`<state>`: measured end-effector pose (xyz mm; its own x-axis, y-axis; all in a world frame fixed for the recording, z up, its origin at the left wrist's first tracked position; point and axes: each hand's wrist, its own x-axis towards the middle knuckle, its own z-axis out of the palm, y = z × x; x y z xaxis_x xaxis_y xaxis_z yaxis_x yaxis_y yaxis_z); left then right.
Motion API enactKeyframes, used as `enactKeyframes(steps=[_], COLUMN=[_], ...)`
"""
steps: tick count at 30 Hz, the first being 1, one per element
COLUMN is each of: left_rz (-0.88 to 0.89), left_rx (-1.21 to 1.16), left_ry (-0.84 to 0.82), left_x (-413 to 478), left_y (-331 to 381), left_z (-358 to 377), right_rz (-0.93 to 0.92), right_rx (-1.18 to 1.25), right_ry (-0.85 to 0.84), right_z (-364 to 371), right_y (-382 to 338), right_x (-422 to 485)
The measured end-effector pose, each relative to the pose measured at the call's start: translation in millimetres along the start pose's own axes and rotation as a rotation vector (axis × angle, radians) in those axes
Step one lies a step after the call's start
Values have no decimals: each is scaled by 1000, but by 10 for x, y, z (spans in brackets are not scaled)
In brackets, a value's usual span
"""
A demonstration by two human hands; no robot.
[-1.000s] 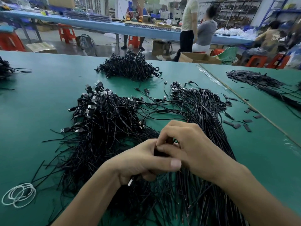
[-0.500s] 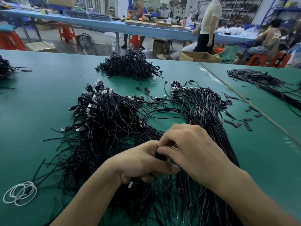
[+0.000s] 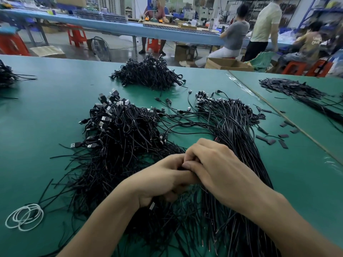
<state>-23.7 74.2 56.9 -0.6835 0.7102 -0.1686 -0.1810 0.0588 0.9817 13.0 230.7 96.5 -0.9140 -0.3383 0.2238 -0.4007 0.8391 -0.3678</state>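
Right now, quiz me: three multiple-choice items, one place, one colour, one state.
1. White loops lie: A near left B far heap C on a stool.
2. Table top is: A red B green C grey.
3. Left hand and right hand are: A flat, apart B curled together on a black cable C raised high.
A, loops sit by the near left edge; B, bare top is green; B, fingers curl, a plug tip pokes out below.
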Motion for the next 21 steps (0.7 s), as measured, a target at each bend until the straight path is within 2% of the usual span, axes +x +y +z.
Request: enactKeyframes(steps=[3,6,8,11,14,16,18,21], left_rz=[-11,106,224,410,555,589,598,623], left_rx=[-352,-543,-488,-239,-217,-351,-473,-431], left_ry=[-11,-23,58,285,368,313,249,295], left_x=[64,68,66,82,85,59,33,4], left_y=[7,35,37,15,19,56,95,118], left_z=[-20,-24,12,79,126,152,167,145], right_rz=[-33,-30,-2,95,170,236,278,314], right_rx=[20,44,132,467,981,1238,1301,1321], right_ry=[95,245,349,427,361,258,177,107], right_z=[-40,-37,8,97,142,156,153,154], right_y=[47,73,72,33,-55,-100,-120,-129], right_x=[2,19,13,9,28,31,27,23])
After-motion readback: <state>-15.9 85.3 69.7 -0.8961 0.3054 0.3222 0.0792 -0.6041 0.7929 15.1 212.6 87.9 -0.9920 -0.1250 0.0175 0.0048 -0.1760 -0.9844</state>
